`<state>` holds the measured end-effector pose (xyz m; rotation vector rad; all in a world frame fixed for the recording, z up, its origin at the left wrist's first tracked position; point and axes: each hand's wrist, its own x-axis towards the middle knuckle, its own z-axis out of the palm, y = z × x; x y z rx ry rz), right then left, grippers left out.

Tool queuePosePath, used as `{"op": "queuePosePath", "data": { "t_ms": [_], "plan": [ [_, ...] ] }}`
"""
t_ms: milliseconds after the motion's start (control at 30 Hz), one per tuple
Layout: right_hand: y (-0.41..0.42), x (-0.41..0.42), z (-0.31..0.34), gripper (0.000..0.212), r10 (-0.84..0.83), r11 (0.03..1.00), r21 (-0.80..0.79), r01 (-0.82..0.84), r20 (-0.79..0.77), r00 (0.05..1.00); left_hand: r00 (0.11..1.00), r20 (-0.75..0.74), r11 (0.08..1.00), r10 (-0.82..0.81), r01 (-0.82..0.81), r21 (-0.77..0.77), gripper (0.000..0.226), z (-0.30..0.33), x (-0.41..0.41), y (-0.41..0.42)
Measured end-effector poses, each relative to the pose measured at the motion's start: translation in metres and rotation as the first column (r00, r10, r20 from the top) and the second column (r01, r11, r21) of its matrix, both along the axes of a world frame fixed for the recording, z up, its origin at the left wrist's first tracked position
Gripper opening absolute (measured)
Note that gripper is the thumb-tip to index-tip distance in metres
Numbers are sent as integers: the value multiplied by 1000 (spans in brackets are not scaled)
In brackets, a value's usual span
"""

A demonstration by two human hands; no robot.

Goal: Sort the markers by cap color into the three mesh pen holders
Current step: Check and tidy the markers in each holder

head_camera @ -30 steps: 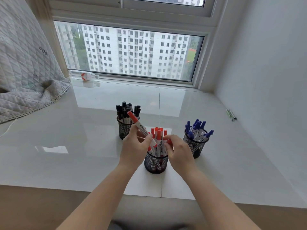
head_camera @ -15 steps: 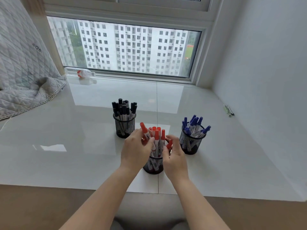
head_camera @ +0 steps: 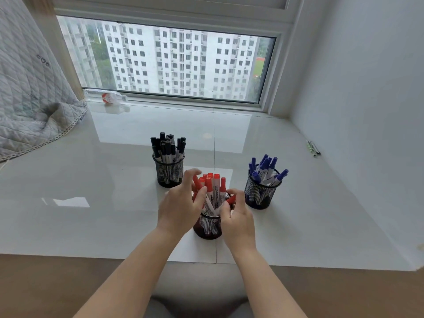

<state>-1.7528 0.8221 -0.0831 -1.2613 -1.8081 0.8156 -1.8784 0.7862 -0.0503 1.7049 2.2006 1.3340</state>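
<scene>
Red marker (head_camera: 196, 182) now sunk among its fellows in near holder (head_camera: 207, 228); left hand (head_camera: 181, 206) loosening, right hand (head_camera: 238, 218) pinching another red cap: sorting nearly done

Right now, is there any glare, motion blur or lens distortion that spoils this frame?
Head view: the window's reflection glares on the glossy sill; the left hand has motion-smeared fingertips; wide-angle distortion bends the window frame; the red-capped markers stay sharp.

High-rise home bay window (head_camera: 183, 63), glossy tiled sill (head_camera: 114, 168); quilted blanket (head_camera: 29, 106) at left, apartment blocks outside
</scene>
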Motion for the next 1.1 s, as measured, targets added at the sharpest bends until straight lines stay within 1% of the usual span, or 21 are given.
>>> {"op": "queuePosePath", "data": {
  "t_ms": [67, 200, 333, 400, 567, 667, 733, 800, 900, 967, 1033, 1100],
  "plan": [
    [-1, 1, 0, 23, -6, 1000, 4, 6, -8, 1000, 1000, -27, 1000, 4, -4, 22, 25, -5, 1, -3],
    [-3, 0, 1, 20, -14, 1000, 21, 14, -27, 1000, 998, -47, 991, 51, -45, 125, 28, -13, 4, -8],
    [0, 1, 4, 16, -20, 999, 25, 19, 17, 1000, 982, -161, 986, 94, -69, 150, 27, -15, 3, -10],
    [3, 4, 5, 15, -13, 999, 42, 12, 33, 999, 979, -178, 987, 103, -79, 138, 26, -15, 4, -11],
    [11, 8, 8, 10, -12, 998, 69, 8, 57, 998, 984, -153, 993, 91, -79, 82, 22, -18, 9, -13],
    [19, 9, 16, 14, -32, 994, 103, 28, 32, 999, 983, -155, 994, 100, -92, 57, 21, -17, 8, -12],
    [26, 9, 25, 21, -33, 990, 142, 27, 37, 999, 984, -147, 995, 97, -92, 40, 20, -15, 6, -11],
    [34, 7, 35, 25, -3, 989, 151, -10, 86, 996, 985, -138, 994, 104, -101, 32, 20, -14, 5, -9],
    [46, 2, 47, 30, 85, 991, 86, -101, 173, 981, 989, -92, 993, 113, -112, 23, 32, -10, 3, -4],
    [52, -1, 51, 30, 140, 987, 38, -155, 257, 956, 992, -76, 995, 98, -97, 18, 36, -7, 1, 0],
    [54, -2, 54, 29, 185, 981, -10, -192, 318, 930, 993, -83, 996, 82, -84, -11, 36, -5, -2, 6],
    [55, -2, 55, 29, 194, 980, -24, -198, 346, 918, 996, -66, 996, 66, -70, -60, 34, -4, -5, 11]
  ]
}}
